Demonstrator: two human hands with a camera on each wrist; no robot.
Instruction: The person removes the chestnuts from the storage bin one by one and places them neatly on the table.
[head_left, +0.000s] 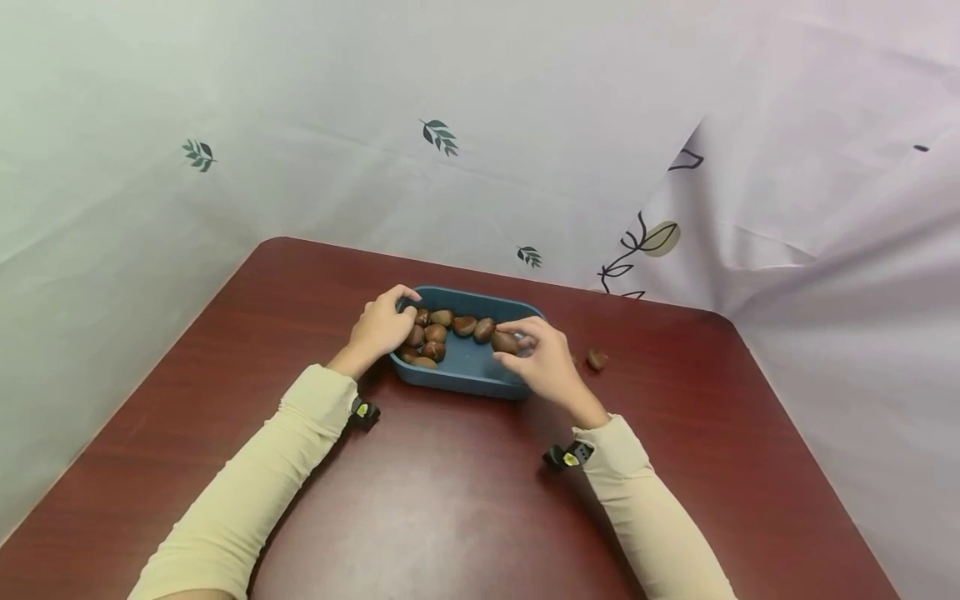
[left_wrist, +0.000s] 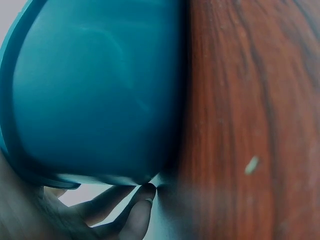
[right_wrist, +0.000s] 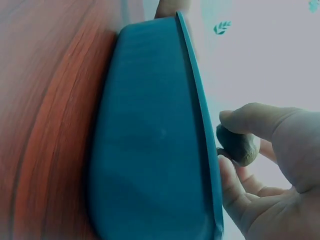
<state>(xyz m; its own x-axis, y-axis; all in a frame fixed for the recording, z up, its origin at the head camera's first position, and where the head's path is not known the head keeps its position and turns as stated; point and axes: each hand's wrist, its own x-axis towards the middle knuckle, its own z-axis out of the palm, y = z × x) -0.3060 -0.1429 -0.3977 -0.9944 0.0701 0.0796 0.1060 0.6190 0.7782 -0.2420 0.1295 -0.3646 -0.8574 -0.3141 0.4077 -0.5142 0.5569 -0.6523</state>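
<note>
In the head view, the left hand (head_left: 381, 327) grips the far-left rim of a blue rectangular tray (head_left: 472, 364) on the reddish-brown wooden table (head_left: 420, 508). The right hand (head_left: 553, 360) pinches a chestnut (head_left: 506, 342) between thumb and fingers over the tray's right end. Other chestnuts (head_left: 435, 333) cluster at the tray's left end and line its far side. A loose chestnut (head_left: 597, 360) lies on the table, right of the tray.

The left wrist view shows fingers against the tray's outer wall and a pale speck (left_wrist: 252, 165) on the table.

In the right wrist view, the pinched chestnut is beside the tray's rim, before a leaf-printed cloth (right_wrist: 270, 65).
</note>
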